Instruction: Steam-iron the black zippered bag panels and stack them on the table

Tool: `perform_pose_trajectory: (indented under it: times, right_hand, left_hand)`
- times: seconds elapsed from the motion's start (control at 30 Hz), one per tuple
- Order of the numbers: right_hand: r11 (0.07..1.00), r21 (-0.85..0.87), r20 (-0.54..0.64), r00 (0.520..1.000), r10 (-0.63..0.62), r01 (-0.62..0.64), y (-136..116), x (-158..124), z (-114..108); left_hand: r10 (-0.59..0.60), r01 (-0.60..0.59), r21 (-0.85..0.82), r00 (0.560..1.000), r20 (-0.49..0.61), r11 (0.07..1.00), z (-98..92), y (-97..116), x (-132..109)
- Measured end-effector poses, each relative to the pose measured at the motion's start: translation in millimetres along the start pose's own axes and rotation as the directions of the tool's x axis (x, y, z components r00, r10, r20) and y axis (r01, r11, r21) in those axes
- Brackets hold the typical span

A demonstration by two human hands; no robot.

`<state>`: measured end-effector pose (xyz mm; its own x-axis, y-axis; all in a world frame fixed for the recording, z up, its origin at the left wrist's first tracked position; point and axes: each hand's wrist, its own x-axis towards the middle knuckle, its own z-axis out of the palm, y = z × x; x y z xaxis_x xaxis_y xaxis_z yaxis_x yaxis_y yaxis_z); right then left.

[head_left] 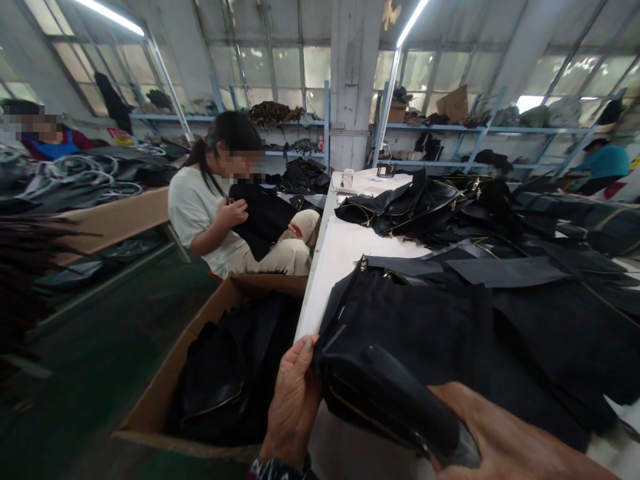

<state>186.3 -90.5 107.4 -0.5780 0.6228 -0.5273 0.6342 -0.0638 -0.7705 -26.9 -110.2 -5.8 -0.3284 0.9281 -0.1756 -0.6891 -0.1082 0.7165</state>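
A black fabric bag piece (415,320) with a gold zipper along its near edge lies over the white table edge. My left hand (295,393) pinches its left corner between thumb and fingers. My right hand (490,433) is closed round a long, smooth, black curved object (400,380) with a greyish end; its exact kind is unclear. The object's far end rests on or just above the bag piece near the zipper. Most of my right fingers are hidden behind it.
An open cardboard box (145,400) of black zippered pieces stands left of the table (335,247). Piles of black bag pieces (440,207) cover the table's right and far parts. A seated co-worker (200,200) holds black fabric beyond the box.
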Motion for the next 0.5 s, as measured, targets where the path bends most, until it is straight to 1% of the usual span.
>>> perform_pose_trajectory:
  times: [0.07, 0.13, 0.23, 0.3, 0.37, 0.43, 0.5]
  right_hand:
    - [0.999, 0.011, 0.024, 0.999, -0.038, 0.037, -5, 7, 1]
    - [0.996, 0.049, 0.050, 0.996, -0.070, 0.068, -5, 10, -1]
    - [0.995, 0.091, 0.066, 0.997, -0.049, 0.043, 5, 3, -7]
    - [0.995, 0.101, 0.019, 1.000, -0.001, -0.001, 16, -8, -13]
    - [0.993, 0.114, -0.041, 0.998, 0.041, -0.036, 27, -21, -19]
    - [0.992, 0.116, -0.080, 0.995, 0.059, -0.049, 40, -32, -24]
    - [0.991, 0.119, -0.112, 0.991, 0.067, -0.054, 52, -40, -28]
  left_hand:
    - [-0.013, 0.011, 0.097, 1.000, 0.023, 0.995, -0.7, -3, -4]
    - [-0.018, 0.009, 0.215, 0.999, 0.040, 0.977, -4.7, -9, -8]
    - [0.029, -0.045, 0.426, 0.999, 0.046, 0.903, -15.8, -18, -9]
    - [0.071, -0.107, 0.585, 0.994, 0.084, 0.804, -21.3, -21, -8]
    - [0.046, -0.164, 0.721, 0.982, 0.180, 0.673, -20.2, -19, -5]
    - [-0.046, -0.220, 0.814, 0.956, 0.289, 0.538, -10.5, -11, -1]
    - [-0.105, -0.290, 0.866, 0.927, 0.360, 0.408, 6.6, -3, 8]
